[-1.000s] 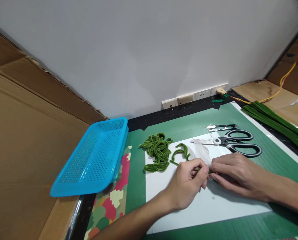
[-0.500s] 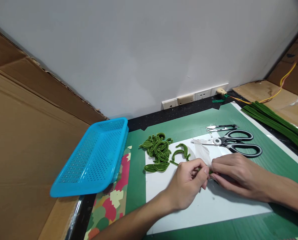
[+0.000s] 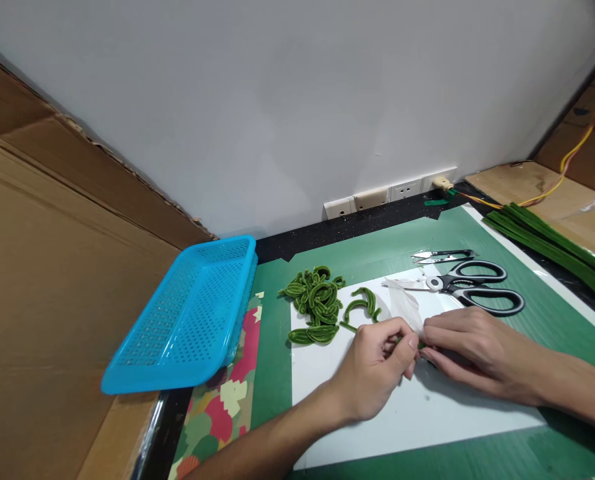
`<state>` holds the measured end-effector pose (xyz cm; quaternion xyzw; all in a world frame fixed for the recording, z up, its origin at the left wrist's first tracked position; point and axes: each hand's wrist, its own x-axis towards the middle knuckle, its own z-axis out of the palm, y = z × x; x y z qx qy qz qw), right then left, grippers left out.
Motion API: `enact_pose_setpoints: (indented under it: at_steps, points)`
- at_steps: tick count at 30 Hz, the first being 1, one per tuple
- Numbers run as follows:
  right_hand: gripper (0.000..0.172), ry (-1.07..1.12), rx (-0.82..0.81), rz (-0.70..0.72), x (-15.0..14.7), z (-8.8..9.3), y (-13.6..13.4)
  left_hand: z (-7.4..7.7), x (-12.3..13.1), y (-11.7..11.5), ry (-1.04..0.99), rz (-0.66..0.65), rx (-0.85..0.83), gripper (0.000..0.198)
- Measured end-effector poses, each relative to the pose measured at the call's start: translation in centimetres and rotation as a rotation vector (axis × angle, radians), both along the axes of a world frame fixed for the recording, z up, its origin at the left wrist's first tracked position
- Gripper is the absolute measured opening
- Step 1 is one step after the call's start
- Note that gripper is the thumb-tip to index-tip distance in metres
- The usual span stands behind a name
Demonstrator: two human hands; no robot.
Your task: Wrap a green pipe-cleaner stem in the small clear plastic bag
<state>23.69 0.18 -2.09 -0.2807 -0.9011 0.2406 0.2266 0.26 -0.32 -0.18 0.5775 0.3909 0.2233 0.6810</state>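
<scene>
Scissors and snips lie just beyond the right hand, the scissors' blade partly crossed by a strip of white film. Loose green curls sit past the left hand, near a heap of green loops at the edge of a white sheet. Farther left, a blue basket tilts beside cardboard; at far right, long green stems rest by the corner of the desk, below a row of sockets.

Little has changed from half a second earlier: both hands hold their pose, and heap, curls and scissors keep their places.

Between the fingertips, above the sheet, is a small green piece, mostly hidden. The left hand pinches one end between thumb and curled fingers; the right closes on the other. Whether the right also grips the film cannot be told.
</scene>
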Motion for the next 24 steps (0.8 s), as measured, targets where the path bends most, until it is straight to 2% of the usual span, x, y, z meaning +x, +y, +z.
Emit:
enact_pose_setpoints:
  at_steps: [24]
  points:
    - [0.032,-0.01,0.006,0.003,-0.07,0.41,-0.05,-0.03,0.03,-0.04,0.006,0.001,-0.009,0.035]
